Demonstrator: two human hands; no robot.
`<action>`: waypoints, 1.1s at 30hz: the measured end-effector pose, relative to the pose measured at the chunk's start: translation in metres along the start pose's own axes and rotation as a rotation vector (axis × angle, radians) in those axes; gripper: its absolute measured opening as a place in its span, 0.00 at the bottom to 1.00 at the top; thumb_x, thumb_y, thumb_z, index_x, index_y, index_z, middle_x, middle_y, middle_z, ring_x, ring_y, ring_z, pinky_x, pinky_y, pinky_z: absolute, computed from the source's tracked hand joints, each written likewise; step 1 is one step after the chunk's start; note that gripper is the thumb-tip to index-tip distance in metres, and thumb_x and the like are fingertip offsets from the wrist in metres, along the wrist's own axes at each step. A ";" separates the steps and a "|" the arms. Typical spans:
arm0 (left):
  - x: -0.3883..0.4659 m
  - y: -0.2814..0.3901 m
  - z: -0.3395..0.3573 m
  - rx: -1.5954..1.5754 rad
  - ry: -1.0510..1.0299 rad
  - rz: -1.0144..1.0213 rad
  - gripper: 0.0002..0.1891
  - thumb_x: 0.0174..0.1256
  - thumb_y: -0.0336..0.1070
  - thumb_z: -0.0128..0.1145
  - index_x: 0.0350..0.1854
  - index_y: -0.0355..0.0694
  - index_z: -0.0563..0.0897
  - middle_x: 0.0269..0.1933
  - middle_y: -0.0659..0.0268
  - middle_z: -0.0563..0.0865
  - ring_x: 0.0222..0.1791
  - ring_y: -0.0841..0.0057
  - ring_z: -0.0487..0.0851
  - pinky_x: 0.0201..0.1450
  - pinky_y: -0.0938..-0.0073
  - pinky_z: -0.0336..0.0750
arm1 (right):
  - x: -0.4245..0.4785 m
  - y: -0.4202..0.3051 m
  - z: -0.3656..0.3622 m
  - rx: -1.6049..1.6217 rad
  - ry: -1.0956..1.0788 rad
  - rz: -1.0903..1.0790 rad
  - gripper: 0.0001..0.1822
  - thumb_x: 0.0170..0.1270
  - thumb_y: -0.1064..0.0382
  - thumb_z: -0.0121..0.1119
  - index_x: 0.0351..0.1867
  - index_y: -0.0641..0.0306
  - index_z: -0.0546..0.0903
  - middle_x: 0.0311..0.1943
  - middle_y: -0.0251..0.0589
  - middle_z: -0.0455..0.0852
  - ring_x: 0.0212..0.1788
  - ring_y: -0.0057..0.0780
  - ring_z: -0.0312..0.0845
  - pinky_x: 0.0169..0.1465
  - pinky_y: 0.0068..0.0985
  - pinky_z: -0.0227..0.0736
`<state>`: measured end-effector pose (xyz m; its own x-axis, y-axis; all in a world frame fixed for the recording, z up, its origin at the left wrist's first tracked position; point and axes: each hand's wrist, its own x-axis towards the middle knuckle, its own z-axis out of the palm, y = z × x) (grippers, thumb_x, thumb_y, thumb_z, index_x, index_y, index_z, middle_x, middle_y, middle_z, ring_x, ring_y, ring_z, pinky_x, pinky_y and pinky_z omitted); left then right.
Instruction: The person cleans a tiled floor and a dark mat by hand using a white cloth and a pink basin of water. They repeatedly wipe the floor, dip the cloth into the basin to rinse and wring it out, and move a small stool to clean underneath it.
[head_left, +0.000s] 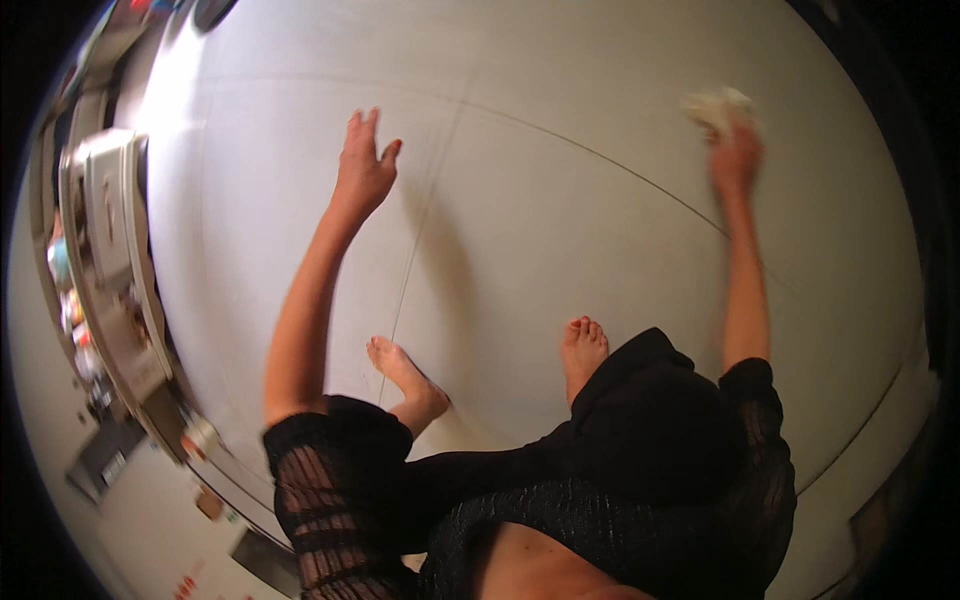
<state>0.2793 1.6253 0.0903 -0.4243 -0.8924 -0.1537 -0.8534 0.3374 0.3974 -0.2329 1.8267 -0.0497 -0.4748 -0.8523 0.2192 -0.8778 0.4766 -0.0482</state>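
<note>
My right hand (737, 161) is at the upper right, blurred, with its fingers on a pale crumpled cloth (720, 109) over the tiled floor (525, 202). To the upper left, my left hand (367, 169) is held out over the floor with its fingers apart and nothing in it. Whether either hand touches the floor is hard to tell. Both arms reach forward past my bare feet, which are set wide apart. A shadow lies on the tiles between the arms.
Along the left side stands a pale cabinet (109, 210) with several small items on it. A roll-like object (200, 439) is near its lower end. A dark round object (214, 11) sits at the top left edge. Thin joint lines cross the floor.
</note>
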 end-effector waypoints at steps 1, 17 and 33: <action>0.001 -0.002 -0.016 0.080 -0.068 0.037 0.30 0.70 0.36 0.60 0.71 0.33 0.67 0.74 0.38 0.62 0.77 0.48 0.58 0.76 0.59 0.59 | 0.024 0.022 0.001 0.118 0.098 0.023 0.29 0.72 0.54 0.58 0.72 0.56 0.69 0.70 0.49 0.70 0.74 0.46 0.60 0.77 0.46 0.50; -0.326 -0.015 -0.090 0.051 -0.501 -0.648 0.20 0.70 0.37 0.59 0.62 0.35 0.78 0.67 0.47 0.76 0.68 0.51 0.72 0.69 0.59 0.69 | -0.148 -0.469 -0.016 0.848 -0.472 -1.254 0.41 0.52 0.68 0.67 0.72 0.45 0.70 0.74 0.45 0.64 0.77 0.46 0.56 0.77 0.54 0.46; -0.563 -0.068 0.092 -0.228 -0.428 -0.733 0.21 0.68 0.46 0.60 0.53 0.33 0.82 0.49 0.45 0.86 0.53 0.49 0.83 0.57 0.53 0.76 | 0.126 -0.252 0.102 0.340 -0.222 -0.796 0.39 0.69 0.51 0.57 0.77 0.62 0.58 0.75 0.58 0.60 0.78 0.58 0.47 0.77 0.50 0.44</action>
<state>0.5480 2.1326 0.0666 0.0908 -0.6565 -0.7489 -0.8936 -0.3856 0.2296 -0.0779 1.5770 -0.1088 0.3124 -0.9424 0.1192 -0.9074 -0.3332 -0.2562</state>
